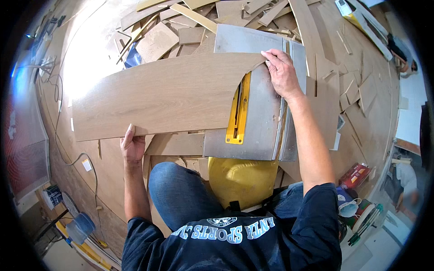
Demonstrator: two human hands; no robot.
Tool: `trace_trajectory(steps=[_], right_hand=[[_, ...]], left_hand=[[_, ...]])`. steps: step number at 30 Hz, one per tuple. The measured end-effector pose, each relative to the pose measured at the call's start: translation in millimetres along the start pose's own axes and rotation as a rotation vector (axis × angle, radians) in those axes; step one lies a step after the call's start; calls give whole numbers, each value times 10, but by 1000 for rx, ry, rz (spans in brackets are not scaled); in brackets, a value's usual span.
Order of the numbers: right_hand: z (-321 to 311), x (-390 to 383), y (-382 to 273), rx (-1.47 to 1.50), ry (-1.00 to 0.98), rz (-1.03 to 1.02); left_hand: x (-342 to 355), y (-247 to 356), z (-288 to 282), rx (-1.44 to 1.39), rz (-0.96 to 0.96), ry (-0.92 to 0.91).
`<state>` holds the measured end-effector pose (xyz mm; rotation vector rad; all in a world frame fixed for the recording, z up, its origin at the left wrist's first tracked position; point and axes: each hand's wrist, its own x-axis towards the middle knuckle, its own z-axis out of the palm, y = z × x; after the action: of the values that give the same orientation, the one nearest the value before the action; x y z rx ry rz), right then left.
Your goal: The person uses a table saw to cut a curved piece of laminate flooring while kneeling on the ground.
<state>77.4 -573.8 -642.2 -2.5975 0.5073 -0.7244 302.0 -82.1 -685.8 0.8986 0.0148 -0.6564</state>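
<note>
Holds a long wood-grain plank [153, 97] in both hands, over the left part of a grey metal table [266, 108], with most of its length jutting out past the left edge. Pinches the near edge toward the left end with the left grip [132, 147], thumb on top and fingers beneath. With the right grip [284, 74], pinches the narrow far tip at the right end, just beyond a curved cut edge. Cannot tell plank resting on metal from plank held just above. Along that curve, leaves bare most of a yellow slotted plate [234, 128] set into the table. Sits low, in blue jeans [181, 192], with one knee on either side of a yellow housing [244, 178] beneath the table. Faces a heap of wooden offcuts [156, 40] beyond, strewn over the floor [113, 180].
</note>
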Motion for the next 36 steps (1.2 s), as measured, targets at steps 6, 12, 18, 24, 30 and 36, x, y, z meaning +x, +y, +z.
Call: trace_trajectory(steps=[6, 12, 18, 24, 30, 36], right_hand=[[7, 36, 21, 13, 6, 4], [-1, 56, 43, 0, 2, 18], [8, 105, 74, -8, 12, 18], [36, 115, 146, -3, 28, 21], [35, 138, 176, -27, 39, 5], [37, 175, 173, -3, 34, 31]], left_hand=[[38, -23, -11, -2, 8, -6], [60, -42, 35, -7, 10, -9], [99, -60, 25, -53, -1, -62], [144, -84, 39, -62, 5, -25], [160, -88, 115, -63, 3, -52], [210, -98, 26, -87, -8, -84]])
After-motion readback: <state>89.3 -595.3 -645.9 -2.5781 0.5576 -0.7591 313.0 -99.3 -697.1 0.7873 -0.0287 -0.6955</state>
